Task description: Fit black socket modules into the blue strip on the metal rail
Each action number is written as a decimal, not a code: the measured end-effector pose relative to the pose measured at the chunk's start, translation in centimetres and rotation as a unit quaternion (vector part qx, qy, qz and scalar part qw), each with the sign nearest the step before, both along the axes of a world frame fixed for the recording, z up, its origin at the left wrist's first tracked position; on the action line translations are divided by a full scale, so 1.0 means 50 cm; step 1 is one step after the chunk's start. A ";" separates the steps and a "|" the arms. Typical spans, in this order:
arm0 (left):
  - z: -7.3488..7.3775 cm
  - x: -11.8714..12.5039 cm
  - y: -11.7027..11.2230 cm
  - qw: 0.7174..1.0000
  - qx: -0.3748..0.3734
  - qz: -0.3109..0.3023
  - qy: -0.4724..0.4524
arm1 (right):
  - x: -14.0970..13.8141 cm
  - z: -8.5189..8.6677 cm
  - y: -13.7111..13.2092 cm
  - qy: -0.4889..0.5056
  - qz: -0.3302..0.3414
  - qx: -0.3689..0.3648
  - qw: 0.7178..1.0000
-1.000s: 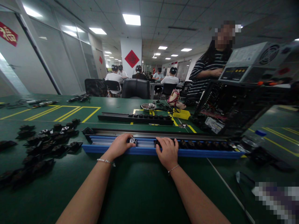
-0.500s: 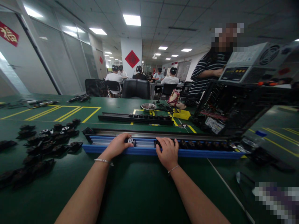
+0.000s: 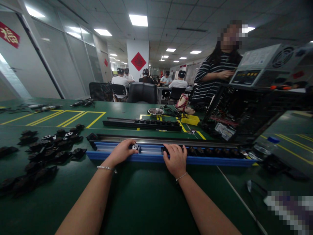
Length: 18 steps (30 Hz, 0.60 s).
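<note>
A long blue rail (image 3: 207, 161) lies across the table in front of me, with a row of black modules (image 3: 217, 152) seated along its right part. My left hand (image 3: 121, 152) reaches over the rail's left half, thumb and fingers closed on a small black-and-white module (image 3: 135, 147) inside the channel. Farther right, my right hand (image 3: 175, 158) rests on the rail, fingers curled over a dark module (image 3: 165, 150) at the left end of the row. The palm and fingers hide most of that piece. Bare channel shows between my hands.
Loose black modules (image 3: 55, 147) lie in a heap at left. Behind the rail are a dark metal strip (image 3: 146, 141), a shorter black rail (image 3: 119, 123), a steel bowl (image 3: 156, 112) and a yellow tray (image 3: 190, 120). An opened computer case (image 3: 244, 114) stands at right, near a co-worker (image 3: 215, 75).
My left hand has slid a little to the left along the rail with the black-and-white module. My right hand keeps its place. The co-worker has shifted left.
</note>
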<state>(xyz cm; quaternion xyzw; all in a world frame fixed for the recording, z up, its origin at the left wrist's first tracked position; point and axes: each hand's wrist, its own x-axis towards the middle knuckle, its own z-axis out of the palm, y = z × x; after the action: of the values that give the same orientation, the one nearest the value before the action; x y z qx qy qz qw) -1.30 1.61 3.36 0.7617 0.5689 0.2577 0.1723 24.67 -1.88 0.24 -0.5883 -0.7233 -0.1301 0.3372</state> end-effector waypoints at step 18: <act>0.004 -0.010 -0.003 1.000 0.009 -0.007 0.001 | 0.000 -0.002 0.001 0.008 0.007 0.000 1.000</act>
<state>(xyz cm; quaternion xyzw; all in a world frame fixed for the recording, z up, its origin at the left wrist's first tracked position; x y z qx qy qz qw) -1.80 1.46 3.57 0.7672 0.5617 0.2609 0.1671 24.67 -1.82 0.14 -0.5845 -0.7245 -0.1228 0.3440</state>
